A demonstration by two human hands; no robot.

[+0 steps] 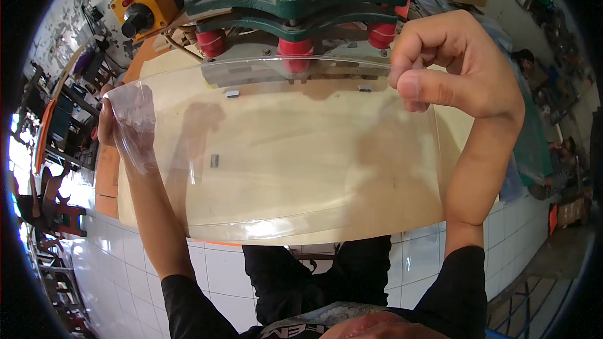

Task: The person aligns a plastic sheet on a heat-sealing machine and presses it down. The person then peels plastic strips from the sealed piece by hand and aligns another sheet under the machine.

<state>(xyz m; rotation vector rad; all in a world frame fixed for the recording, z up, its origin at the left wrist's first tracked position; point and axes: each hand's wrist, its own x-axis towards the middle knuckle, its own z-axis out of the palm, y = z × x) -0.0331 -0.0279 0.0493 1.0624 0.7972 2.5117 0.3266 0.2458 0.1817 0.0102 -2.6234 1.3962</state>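
Observation:
A clear plastic sheet [289, 150] stretches between my two hands above a large cream-coloured board [458, 132]. At the left, my left hand [116, 122] is closed on the sheet's edge, and part of the hand shows through the plastic. The sheet is bent and wrinkled beside it. My right hand [461, 66] is raised at the far right corner, with thumb and curled fingers pinching the sheet there. Through the plastic I see small grey pieces [233, 94] on the board, one of them nearer the left.
Just beyond the board stands a dark green metal clamping frame [295, 9] with yellow knobs and red rollers or cylinders [295, 50]. A yellow control box [143, 5] with a black dial sits at the far left. More plastic sheets [527, 132] lie at the right.

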